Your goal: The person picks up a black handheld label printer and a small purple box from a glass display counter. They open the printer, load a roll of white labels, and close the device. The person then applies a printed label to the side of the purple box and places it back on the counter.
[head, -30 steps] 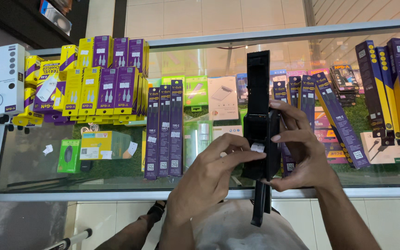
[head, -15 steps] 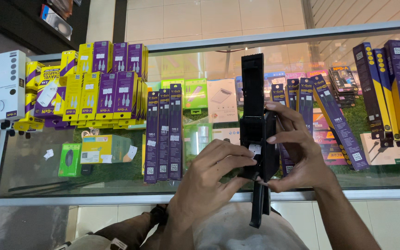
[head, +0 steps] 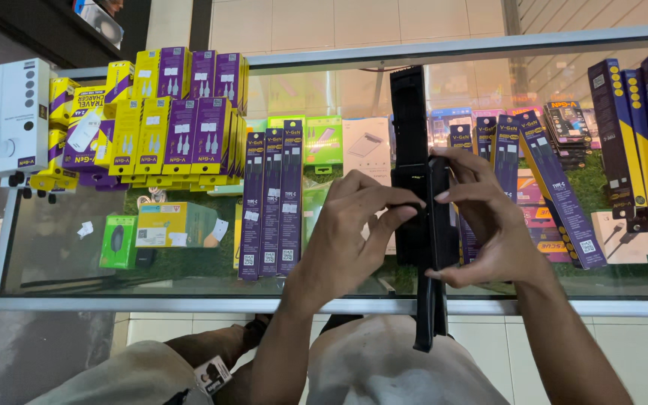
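A: Black holder (head: 421, 172) position?
B: Upright, held over the glass display case (head: 189, 285).
A: Hands?
B: Right hand (head: 489, 225) wraps its edge, fingers closed on it. Left hand (head: 354, 232) pinches its middle, fingertips touching.
A: Surroundings?
B: Purple boxes (head: 271, 202) stand to the left.

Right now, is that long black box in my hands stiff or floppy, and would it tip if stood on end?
The black box looks stiff: it stays straight past both hands. Tall and narrow, it would probably tip easily.
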